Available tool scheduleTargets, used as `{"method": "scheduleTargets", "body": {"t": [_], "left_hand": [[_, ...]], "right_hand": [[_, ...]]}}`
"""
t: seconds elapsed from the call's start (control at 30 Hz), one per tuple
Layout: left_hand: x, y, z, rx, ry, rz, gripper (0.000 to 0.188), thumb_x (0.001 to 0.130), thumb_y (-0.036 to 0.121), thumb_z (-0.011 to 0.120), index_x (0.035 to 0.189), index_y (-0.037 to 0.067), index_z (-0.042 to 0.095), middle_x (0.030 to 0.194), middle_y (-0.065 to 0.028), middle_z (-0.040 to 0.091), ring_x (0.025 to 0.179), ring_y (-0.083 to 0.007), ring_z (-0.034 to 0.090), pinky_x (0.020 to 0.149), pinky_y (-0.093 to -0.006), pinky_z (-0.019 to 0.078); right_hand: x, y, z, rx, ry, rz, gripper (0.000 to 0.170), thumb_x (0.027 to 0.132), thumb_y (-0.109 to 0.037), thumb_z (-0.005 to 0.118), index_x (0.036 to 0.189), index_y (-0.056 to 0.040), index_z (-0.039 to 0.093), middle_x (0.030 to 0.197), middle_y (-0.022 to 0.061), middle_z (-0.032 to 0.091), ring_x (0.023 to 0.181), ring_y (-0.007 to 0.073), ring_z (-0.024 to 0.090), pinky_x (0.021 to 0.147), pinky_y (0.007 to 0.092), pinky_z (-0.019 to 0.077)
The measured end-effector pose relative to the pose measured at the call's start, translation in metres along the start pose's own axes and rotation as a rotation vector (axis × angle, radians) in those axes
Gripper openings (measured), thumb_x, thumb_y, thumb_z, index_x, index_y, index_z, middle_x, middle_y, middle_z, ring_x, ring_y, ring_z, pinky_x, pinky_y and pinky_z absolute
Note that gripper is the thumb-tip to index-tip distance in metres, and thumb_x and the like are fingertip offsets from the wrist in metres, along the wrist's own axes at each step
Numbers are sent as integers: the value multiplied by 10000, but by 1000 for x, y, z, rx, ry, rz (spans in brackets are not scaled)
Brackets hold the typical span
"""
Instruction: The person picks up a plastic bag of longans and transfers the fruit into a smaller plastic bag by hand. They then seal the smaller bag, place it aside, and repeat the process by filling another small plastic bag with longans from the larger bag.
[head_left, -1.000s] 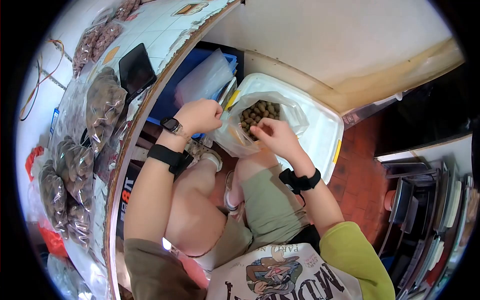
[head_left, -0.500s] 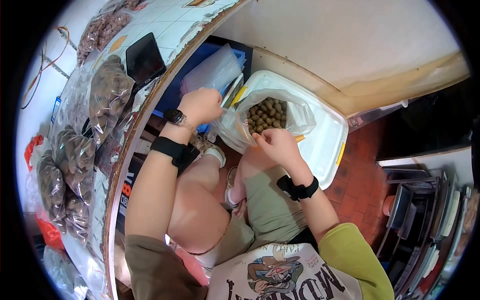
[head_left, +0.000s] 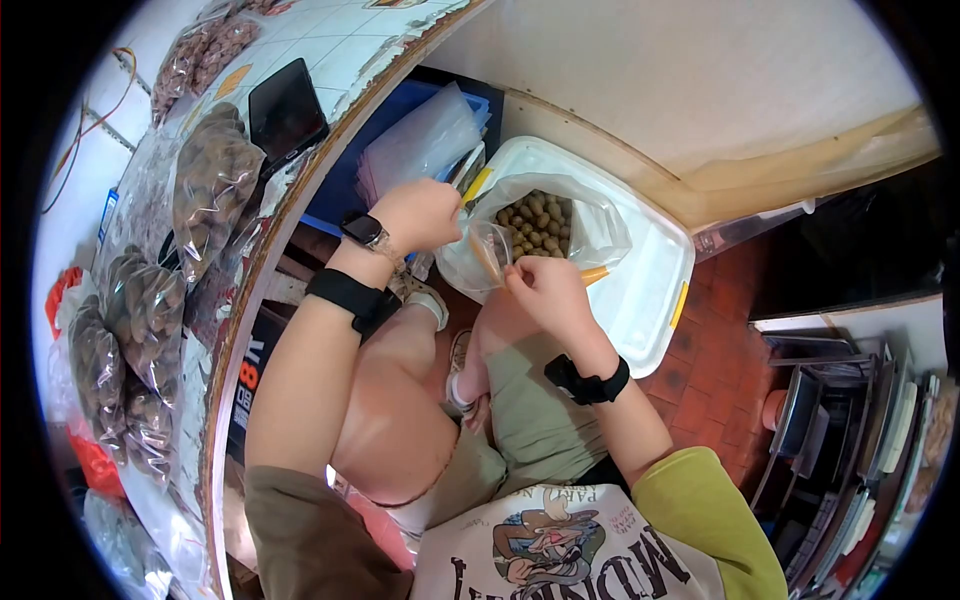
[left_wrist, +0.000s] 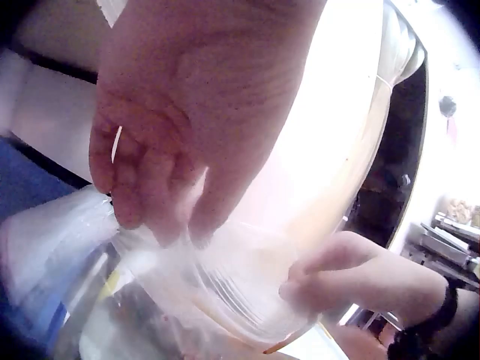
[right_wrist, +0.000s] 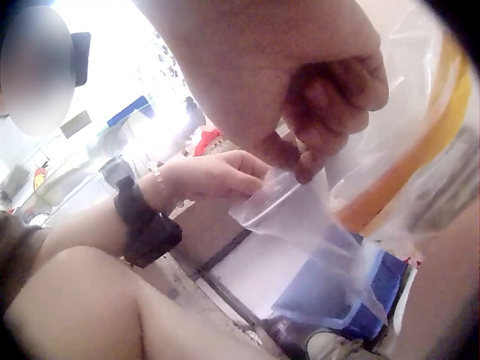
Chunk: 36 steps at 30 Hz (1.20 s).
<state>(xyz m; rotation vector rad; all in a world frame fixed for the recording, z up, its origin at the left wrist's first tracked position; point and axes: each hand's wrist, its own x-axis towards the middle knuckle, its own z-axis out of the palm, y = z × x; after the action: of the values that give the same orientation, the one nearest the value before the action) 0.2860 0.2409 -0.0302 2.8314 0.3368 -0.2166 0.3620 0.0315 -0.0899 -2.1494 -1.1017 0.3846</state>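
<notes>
A clear plastic bag (head_left: 605, 225) with its mouth spread holds many small brown-green round items (head_left: 540, 225), on a white lid with yellow clips. My left hand (head_left: 418, 215) pinches a gathered part of clear film at the bag's left side; in the left wrist view the left hand's (left_wrist: 195, 112) thumb and fingertips meet on the pleated film (left_wrist: 232, 292). My right hand (head_left: 552, 295) pinches the film's near edge between thumb and curled fingers, and in the right wrist view the right hand (right_wrist: 300, 82) holds it close to the left hand (right_wrist: 217, 176).
The white lid (head_left: 655, 290) lies on a container beside the legs. A blue crate (head_left: 400, 105) with plastic sheets (head_left: 425, 140) stands behind the left hand. On the counter at left are a black phone (head_left: 288, 108) and filled bags (head_left: 215, 185). A metal rack (head_left: 830, 430) stands at right.
My right hand has moved down from over the round items to the bag's near edge and pinches film there. My left hand has shifted slightly right, still pinching film.
</notes>
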Motion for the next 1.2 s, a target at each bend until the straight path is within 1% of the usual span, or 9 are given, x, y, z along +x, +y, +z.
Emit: {"method": "scheduleTargets", "body": {"t": [0.23,0.4,0.53,0.73,0.8,1.03,1.1,1.13,1.2], "left_hand": [[-2,4,9,-28,29,34,138,751,170,648,774,42,692,755,-177,655,753,-364,638,698,-440,511],[-4,-1,-3,257,463,-34,80,763,69,594,797,50,664,828,-168,669,799,-355,646,725,-452,522],[-10,5,-15,279,435,-111,53,768,95,631,786,45,636,786,-154,661,795,-348,646,704,-446,514],[-8,6,-13,-127,160,100,111,750,152,722,770,55,673,767,-177,662,791,-362,650,704,-440,525],[-8,5,-7,57,235,159,122,742,151,723,776,41,681,766,-176,665,788,-362,653,696,-442,529],[-3,7,-1,276,191,137,130,789,137,635,742,27,687,810,-175,675,800,-345,665,705,-444,537],[3,-5,13,276,390,350,64,777,125,646,790,62,642,733,-165,630,737,-364,615,685,-467,501],[5,-6,16,275,392,350,64,777,125,646,790,62,642,733,-165,630,737,-364,615,685,-467,501],[5,-6,20,72,305,302,62,780,108,633,789,49,618,733,-176,607,730,-379,603,667,-462,491]], "right_hand": [[-4,-13,12,81,54,-49,264,842,-253,595,727,-20,643,687,184,628,657,373,626,594,455,485],[-5,-18,6,222,211,-51,249,826,-214,622,710,6,616,656,176,609,615,340,620,565,411,475],[-1,-14,6,214,216,-16,244,821,-207,629,708,9,616,642,168,601,599,328,615,556,392,469],[3,-8,10,204,111,-37,273,851,-239,594,733,3,640,670,181,614,620,347,622,569,409,472],[12,-1,4,240,-24,-32,308,874,-278,567,762,-7,659,711,204,629,676,378,629,618,441,481],[86,58,-7,-114,-16,89,338,872,-328,579,831,-8,681,790,236,653,802,416,630,747,479,499],[103,77,3,-354,-223,23,379,826,-359,651,1000,-22,666,1061,237,641,989,386,612,841,443,512],[105,84,11,-355,-222,23,379,826,-359,651,1000,-22,666,1061,237,641,989,386,612,841,443,512],[106,90,27,-443,-263,-17,736,691,-421,779,1287,-73,526,1375,233,437,1252,413,449,960,507,466]]}}
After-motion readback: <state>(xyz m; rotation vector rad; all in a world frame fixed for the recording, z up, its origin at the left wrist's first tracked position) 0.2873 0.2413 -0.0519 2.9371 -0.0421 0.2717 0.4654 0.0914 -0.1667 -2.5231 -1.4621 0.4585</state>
